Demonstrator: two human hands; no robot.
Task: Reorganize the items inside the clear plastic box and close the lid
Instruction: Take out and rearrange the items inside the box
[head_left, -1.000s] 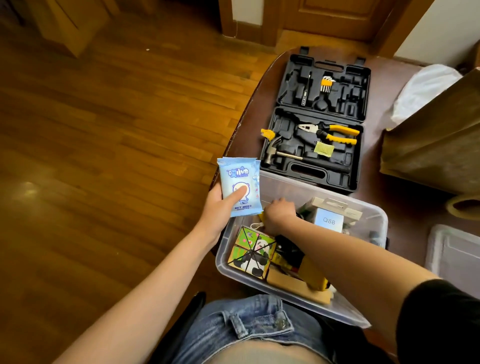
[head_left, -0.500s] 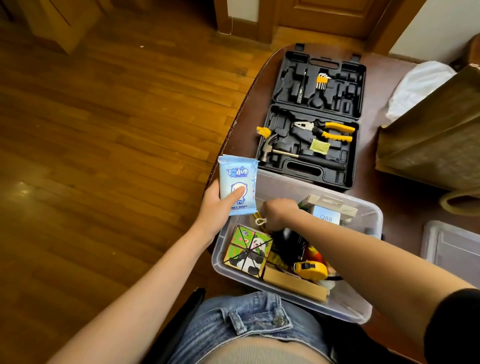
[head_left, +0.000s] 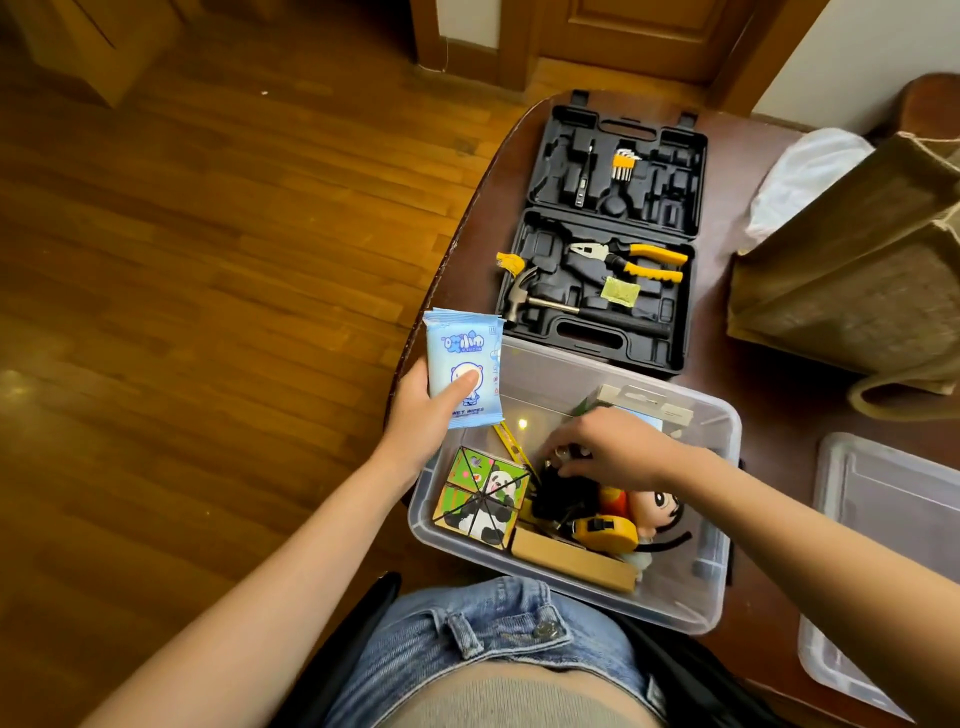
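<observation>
Wipes packet, pale blue, printed "WET WIPES": gripped upright by left hand, thumb pressed across the front and fingers behind, just outside the box's left wall. Judged to be parked out of the way so space can be made inside.

Clear plastic box, open, at the near edge of the brown table. Contents, left to right: panda puzzle cube in the near-left corner; yellow ruler lying aslant behind it; black bundle at centre; cardboard box along the near wall; yellow tape measure above it; cartoon doll lying on its side; white carded package against the far wall.

Right hand, reaching down into the box centre, fingers curled over the top of the black bundle, apparently pinching a small metal part; the exact hold cannot be made out. Judged to be shifting it to clear floor space.

Tool case, black, open flat beyond the box: hammer, pliers, hex keys.

Lid, clear, lying on the table well to the right of the box, not yet fitted.

Brown paper bag, far right.
</observation>
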